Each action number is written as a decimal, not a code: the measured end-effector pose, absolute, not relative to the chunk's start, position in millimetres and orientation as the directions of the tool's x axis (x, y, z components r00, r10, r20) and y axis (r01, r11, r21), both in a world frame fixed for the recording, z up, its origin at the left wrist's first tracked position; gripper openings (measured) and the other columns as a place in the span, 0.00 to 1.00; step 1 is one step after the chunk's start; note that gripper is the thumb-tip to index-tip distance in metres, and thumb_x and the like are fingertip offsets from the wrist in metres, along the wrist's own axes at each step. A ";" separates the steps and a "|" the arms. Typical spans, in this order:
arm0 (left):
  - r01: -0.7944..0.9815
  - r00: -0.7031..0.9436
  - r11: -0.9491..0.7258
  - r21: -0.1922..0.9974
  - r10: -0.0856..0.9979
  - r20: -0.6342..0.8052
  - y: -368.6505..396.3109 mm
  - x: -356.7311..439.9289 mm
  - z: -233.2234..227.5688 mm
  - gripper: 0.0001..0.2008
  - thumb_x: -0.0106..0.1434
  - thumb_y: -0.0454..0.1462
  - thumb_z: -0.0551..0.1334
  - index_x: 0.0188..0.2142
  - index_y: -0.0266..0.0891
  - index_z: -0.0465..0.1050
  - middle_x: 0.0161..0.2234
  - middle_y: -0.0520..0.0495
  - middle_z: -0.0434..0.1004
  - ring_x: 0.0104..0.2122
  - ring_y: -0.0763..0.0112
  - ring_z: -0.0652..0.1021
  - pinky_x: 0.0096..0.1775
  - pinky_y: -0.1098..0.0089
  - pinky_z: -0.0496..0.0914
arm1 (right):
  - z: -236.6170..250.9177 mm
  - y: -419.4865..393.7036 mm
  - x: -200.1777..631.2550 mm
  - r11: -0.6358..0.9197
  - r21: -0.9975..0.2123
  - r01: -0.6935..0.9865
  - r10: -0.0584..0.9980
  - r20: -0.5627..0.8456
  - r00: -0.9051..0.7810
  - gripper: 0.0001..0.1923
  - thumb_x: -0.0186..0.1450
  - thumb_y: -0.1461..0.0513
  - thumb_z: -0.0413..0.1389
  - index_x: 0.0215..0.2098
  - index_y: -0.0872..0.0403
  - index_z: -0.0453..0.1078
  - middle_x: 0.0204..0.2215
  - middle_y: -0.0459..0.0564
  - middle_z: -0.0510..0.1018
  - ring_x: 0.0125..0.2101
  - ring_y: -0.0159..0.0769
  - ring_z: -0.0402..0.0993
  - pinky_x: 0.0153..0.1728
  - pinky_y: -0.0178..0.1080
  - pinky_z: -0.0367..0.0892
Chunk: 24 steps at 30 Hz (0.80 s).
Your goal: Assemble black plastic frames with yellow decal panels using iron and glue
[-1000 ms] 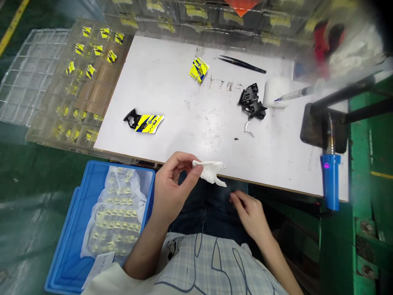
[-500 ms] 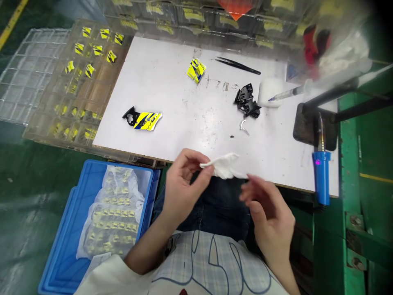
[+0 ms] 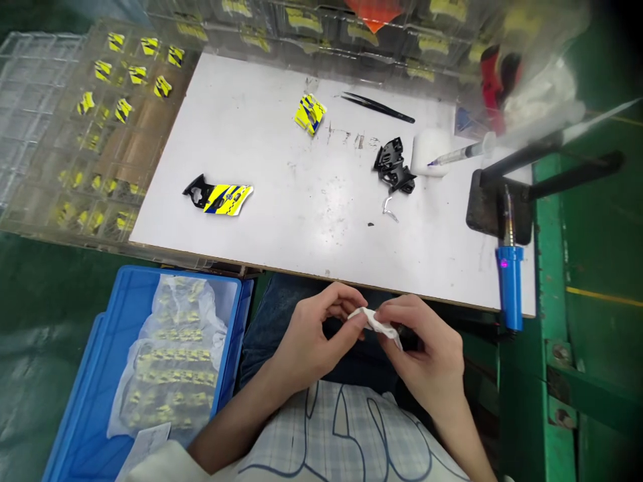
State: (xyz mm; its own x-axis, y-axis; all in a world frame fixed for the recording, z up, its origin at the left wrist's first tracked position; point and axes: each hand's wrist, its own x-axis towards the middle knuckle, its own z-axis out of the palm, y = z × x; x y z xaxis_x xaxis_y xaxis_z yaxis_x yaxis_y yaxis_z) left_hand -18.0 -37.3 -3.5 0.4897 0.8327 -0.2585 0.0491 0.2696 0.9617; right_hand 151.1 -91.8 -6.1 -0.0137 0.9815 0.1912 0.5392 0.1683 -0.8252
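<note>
A small crumpled white tissue [image 3: 378,324] is stretched between my two hands, just off the table's front edge. My left hand [image 3: 324,331] pinches its left end between thumb and fingers. At the other end, my right hand [image 3: 424,348] grips it, thumb below and fingers above. On the white table [image 3: 281,227] lie a black part with a yellow-and-blue cover [image 3: 228,199], a separate yellow-and-blue piece [image 3: 310,114], black tweezers [image 3: 378,107] and black plastic parts [image 3: 394,166]. A thin clear curved piece [image 3: 388,209] lies near those black parts.
A blue heat tool [image 3: 510,288] stands at the right, by a black stand [image 3: 497,211]. A syringe [image 3: 459,154] leans over a white roll [image 3: 431,150]. Clear compartment boxes [image 3: 108,144] flank the left and back. A blue bin [image 3: 120,294] with bagged parts sits lower left.
My right hand has closed on the tissue's free end. Both hands have moved down toward my lap, and the tissue is bunched tighter. The view has shifted slightly right.
</note>
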 end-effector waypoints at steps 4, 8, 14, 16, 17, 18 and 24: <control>0.055 0.452 0.347 0.936 0.827 -0.333 -36.8 -18.0 -4.5 0.06 0.64 0.37 0.67 0.38 0.38 0.73 0.32 0.49 0.80 0.32 0.69 0.82 0.36 0.72 0.76 | -0.4 -87.9 153.9 0.263 -0.741 0.618 0.963 0.238 -0.123 0.15 0.68 0.73 0.54 0.47 0.49 0.70 0.37 0.49 0.75 0.35 0.34 0.74 0.32 0.36 0.70; 0.049 0.382 0.384 0.922 0.846 -0.373 -39.1 -16.6 -6.5 0.04 0.65 0.37 0.66 0.38 0.39 0.74 0.34 0.49 0.82 0.33 0.68 0.83 0.37 0.72 0.77 | 1.5 -91.1 156.6 0.013 -0.908 0.419 1.000 0.010 -0.009 0.16 0.69 0.66 0.55 0.55 0.48 0.68 0.42 0.50 0.76 0.40 0.36 0.75 0.40 0.38 0.73; 0.021 0.415 0.379 0.925 0.838 -0.353 -41.6 -15.6 -8.8 0.05 0.70 0.38 0.61 0.37 0.40 0.71 0.28 0.51 0.78 0.26 0.71 0.81 0.32 0.71 0.76 | -3.6 -87.3 150.3 -0.081 -0.933 0.352 0.997 -0.071 0.040 0.05 0.70 0.66 0.57 0.41 0.48 0.72 0.32 0.44 0.77 0.31 0.32 0.75 0.31 0.34 0.71; -0.018 0.431 0.435 0.900 0.816 -0.386 -40.8 -15.5 -9.1 0.07 0.70 0.39 0.61 0.36 0.40 0.71 0.26 0.52 0.77 0.24 0.71 0.80 0.30 0.71 0.75 | -4.5 -85.6 149.3 -0.022 -0.940 0.340 1.000 -0.021 0.007 0.07 0.70 0.67 0.57 0.41 0.48 0.72 0.33 0.44 0.77 0.32 0.32 0.75 0.32 0.34 0.71; -0.043 0.436 0.463 0.885 0.806 -0.401 -40.3 -15.3 -9.0 0.07 0.69 0.40 0.62 0.35 0.40 0.70 0.26 0.52 0.77 0.24 0.71 0.79 0.30 0.72 0.74 | -4.7 -85.2 149.4 0.022 -0.941 0.337 1.000 0.020 -0.009 0.09 0.70 0.69 0.57 0.42 0.48 0.72 0.33 0.44 0.77 0.33 0.32 0.74 0.32 0.34 0.71; -0.068 0.442 0.486 0.871 0.798 -0.410 -39.7 -15.2 -8.7 0.08 0.68 0.40 0.63 0.34 0.40 0.70 0.26 0.52 0.77 0.25 0.72 0.80 0.30 0.72 0.74 | -4.8 -85.0 149.8 0.059 -0.942 0.331 0.998 0.055 -0.023 0.10 0.69 0.69 0.56 0.43 0.48 0.72 0.34 0.45 0.76 0.34 0.32 0.74 0.32 0.34 0.70; -0.096 0.441 0.517 0.850 0.788 -0.430 -37.5 -15.8 -3.8 0.08 0.64 0.38 0.68 0.34 0.40 0.71 0.28 0.52 0.77 0.28 0.72 0.80 0.34 0.72 0.74 | -5.4 -86.1 153.4 -0.040 -0.961 0.273 0.998 -0.051 -0.035 0.08 0.70 0.66 0.58 0.46 0.47 0.71 0.36 0.45 0.76 0.34 0.33 0.74 0.34 0.36 0.71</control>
State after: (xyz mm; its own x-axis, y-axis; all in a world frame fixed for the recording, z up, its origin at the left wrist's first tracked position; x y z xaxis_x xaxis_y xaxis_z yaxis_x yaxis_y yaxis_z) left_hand -15.8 -37.5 -3.8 0.4412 0.7879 -0.4296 -0.0963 0.5175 0.8503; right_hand 153.4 -86.1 -5.4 -0.0351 0.9981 -0.0511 0.2726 -0.0396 -0.9613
